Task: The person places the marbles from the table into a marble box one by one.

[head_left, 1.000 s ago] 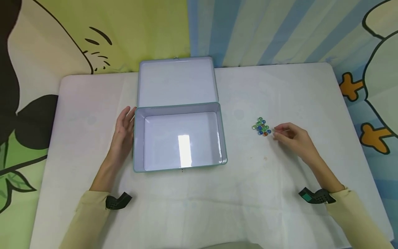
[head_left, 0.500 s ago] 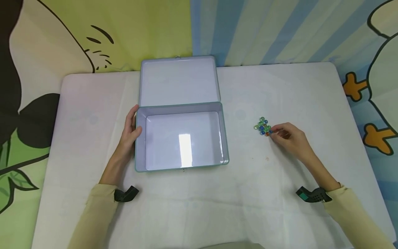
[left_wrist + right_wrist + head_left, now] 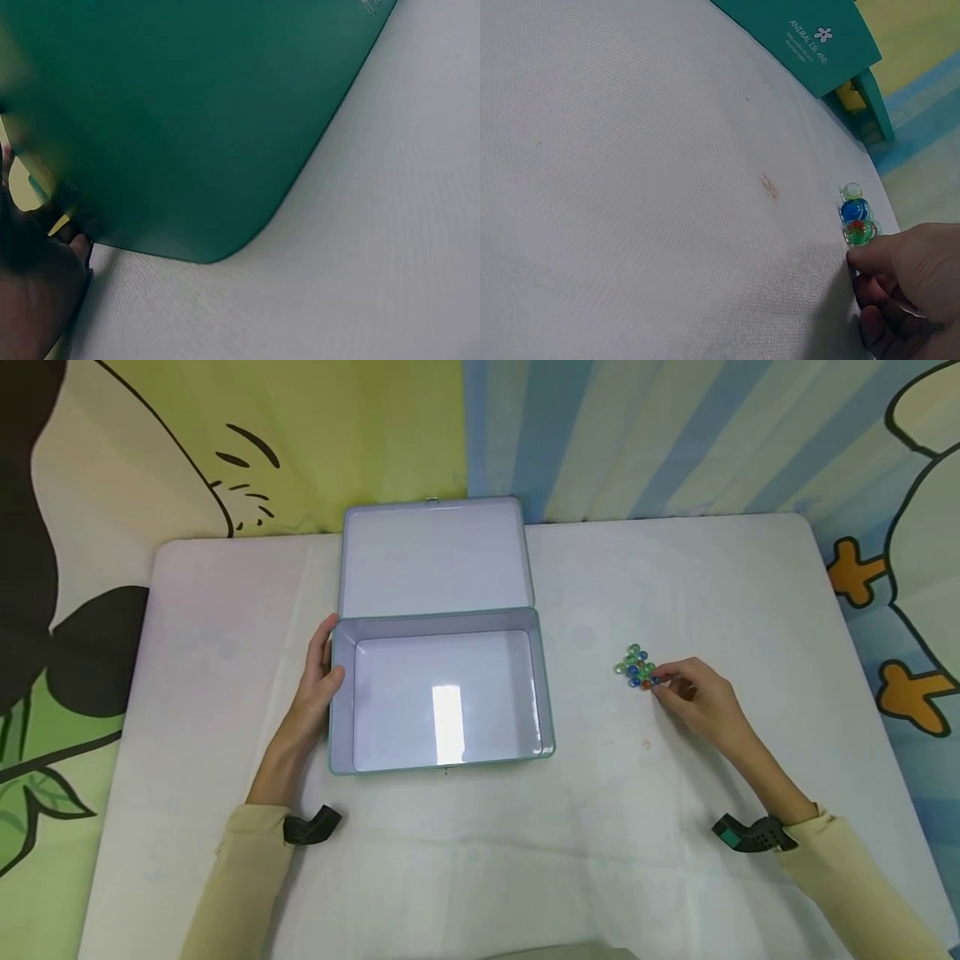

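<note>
Head view, I see an open box (image 3: 405, 718), long axis left to right, lid (image 3: 437, 560) facing far side, glossy lilac inside, left hand (image 3: 309, 695) gripping it, right hand (image 3: 701, 700) pinching blue marble (image 3: 656, 680).

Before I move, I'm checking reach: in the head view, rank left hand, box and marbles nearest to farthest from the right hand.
1. Marbles, just left of the right hand.
2. Box, farther left.
3. Left hand, at the box's left side.
</note>
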`<state>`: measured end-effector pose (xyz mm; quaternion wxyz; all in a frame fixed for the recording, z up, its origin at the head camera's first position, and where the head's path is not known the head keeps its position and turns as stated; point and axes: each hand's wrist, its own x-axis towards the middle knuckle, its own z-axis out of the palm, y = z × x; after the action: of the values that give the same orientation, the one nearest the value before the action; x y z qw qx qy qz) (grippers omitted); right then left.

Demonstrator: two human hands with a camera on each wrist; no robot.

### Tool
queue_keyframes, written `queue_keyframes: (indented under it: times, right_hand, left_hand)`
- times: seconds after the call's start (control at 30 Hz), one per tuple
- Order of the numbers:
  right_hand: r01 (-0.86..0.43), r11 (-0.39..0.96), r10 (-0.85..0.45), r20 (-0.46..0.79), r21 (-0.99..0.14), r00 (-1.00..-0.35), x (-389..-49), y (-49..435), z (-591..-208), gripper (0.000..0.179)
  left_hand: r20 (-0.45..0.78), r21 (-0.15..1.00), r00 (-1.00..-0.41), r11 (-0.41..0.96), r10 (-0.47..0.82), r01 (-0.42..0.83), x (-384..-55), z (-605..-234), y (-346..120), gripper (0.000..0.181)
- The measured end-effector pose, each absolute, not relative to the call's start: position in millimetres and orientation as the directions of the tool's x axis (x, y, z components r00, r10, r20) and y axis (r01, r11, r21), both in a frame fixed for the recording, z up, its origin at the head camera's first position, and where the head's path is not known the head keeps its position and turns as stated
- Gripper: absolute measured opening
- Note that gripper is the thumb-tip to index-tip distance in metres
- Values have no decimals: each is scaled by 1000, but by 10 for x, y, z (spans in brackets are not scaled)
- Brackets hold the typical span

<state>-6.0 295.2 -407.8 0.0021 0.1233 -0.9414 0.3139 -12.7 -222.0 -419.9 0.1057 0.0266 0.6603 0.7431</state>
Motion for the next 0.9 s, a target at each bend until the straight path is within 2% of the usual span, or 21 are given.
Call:
queue_keyframes:
  times: [0.3, 0.63, 0.9]
  right_hand:
    - [-237, 774, -221, 101, -588, -970, -39, 2981, -4111, 21]
    - [-211, 718, -197, 97, -663, -976, 78, 2976, -3994, 25]
    - [-77, 635, -159, -32, -769, -987, 128, 2823, -3699, 24]
  left_hand:
    - [-80, 990, -975, -95, 210, -101, -128, -4220, -2238, 84]
    - [-104, 991, -973, -66, 208, -120, -100, -4246, -2274, 86]
    - [-100, 990, -972, -74, 212, -118, -113, -4226, -2265, 87]
